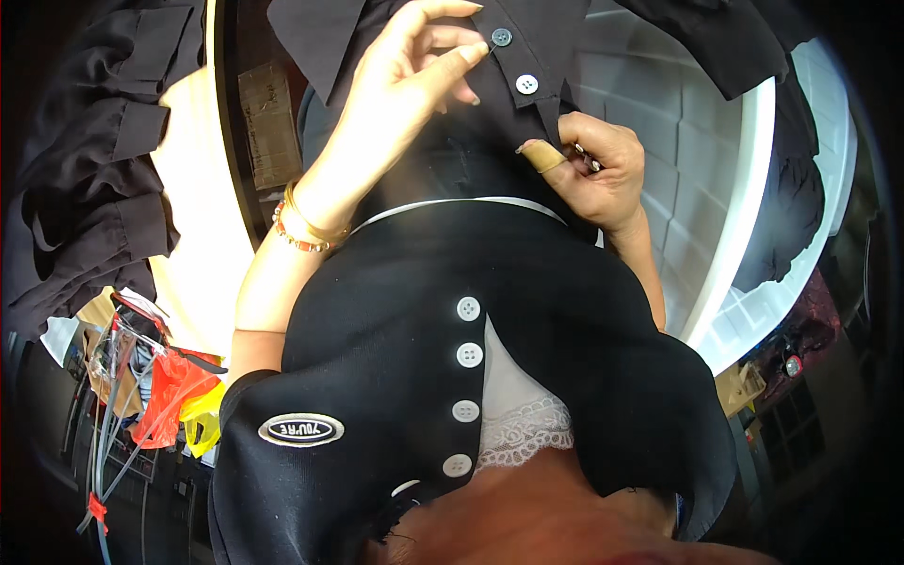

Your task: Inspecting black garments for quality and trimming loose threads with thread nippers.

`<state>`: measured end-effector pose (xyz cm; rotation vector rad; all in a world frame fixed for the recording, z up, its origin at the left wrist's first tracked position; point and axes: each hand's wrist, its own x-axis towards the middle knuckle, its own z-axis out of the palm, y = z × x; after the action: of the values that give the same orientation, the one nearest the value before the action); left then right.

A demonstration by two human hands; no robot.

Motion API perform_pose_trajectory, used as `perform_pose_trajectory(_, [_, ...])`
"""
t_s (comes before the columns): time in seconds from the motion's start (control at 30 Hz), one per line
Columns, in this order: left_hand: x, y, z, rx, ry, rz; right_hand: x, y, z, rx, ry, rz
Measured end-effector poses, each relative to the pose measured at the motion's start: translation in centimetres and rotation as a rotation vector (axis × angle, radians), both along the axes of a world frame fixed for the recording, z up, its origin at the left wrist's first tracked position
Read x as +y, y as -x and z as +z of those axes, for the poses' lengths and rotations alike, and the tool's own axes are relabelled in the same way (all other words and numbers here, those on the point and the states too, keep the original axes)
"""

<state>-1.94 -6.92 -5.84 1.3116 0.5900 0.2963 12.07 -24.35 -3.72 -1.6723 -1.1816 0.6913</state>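
A dark garment (527, 122) lies across my lap, its front strip carrying a dark blue button (501, 37) and a white button (527, 85). My left hand (424, 71) is bent in a loose pinch, the thumb tip right beside the dark button. Whatever is between those fingers is too small to make out. My right hand (607, 165) grips the lower corner of the garment; a yellowish cover (543, 157) wraps its thumb. A bit of shiny metal (589, 158) shows inside its curled fingers, mostly hidden.
More dark garments (94, 160) hang over a bright surface (198, 226) at the left. To the right stands a large white tub (744, 202), with dark cloth (782, 217) over its rim. Red and yellow plastic bags (174, 395) are at the lower left; a cardboard piece (268, 122) lies behind my left arm.
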Motion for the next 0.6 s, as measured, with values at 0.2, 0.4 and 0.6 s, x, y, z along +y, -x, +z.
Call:
perform_pose_trajectory(0.2, [-0.7,-0.3,-0.6,0.023,0.045,-0.067,-0.5,0.0,-0.6,0.034,0.065,0.027])
perform_pose_trajectory(0.4, [-0.6,-0.8,-1.6,-0.033,0.098,0.019,-0.2,-0.8,-0.5,-0.081,0.135,0.069])
perform_pose_trajectory(0.6, [-0.5,-1.1,-2.3,-0.112,-0.016,0.069,1.3,-1.8,-0.1,-0.103,0.002,-0.192])
